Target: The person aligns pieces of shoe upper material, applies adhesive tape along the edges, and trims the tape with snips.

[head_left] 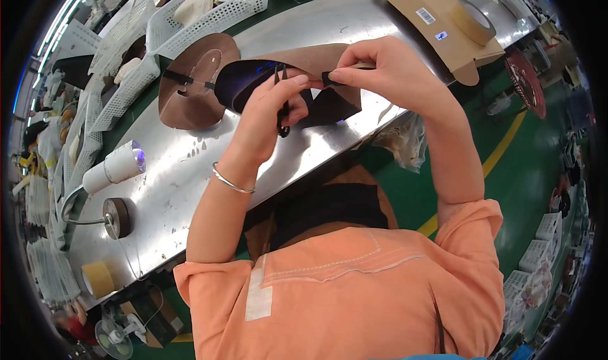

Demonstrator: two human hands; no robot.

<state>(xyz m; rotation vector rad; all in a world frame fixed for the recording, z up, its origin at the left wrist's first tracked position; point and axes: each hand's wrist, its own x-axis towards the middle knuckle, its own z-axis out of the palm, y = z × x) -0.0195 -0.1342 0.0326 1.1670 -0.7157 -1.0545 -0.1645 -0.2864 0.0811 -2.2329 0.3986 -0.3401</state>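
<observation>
Pinching: right hand [381,70], fingertips clamped on black tab [328,79], upper centre of frame. Left hand [268,102], beside it, fingers curled round black snips [283,130]. Brown piece [326,54] shows beneath both hands, upper centre, over steel table [190,176].

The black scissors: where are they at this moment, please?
In the head view, the black scissors are in the person's left hand, above the metal table and to the left of the right hand.

Left hand [273,100] holding black scissors [282,128], right hand [382,67] pinching black strip [327,79]
</observation>
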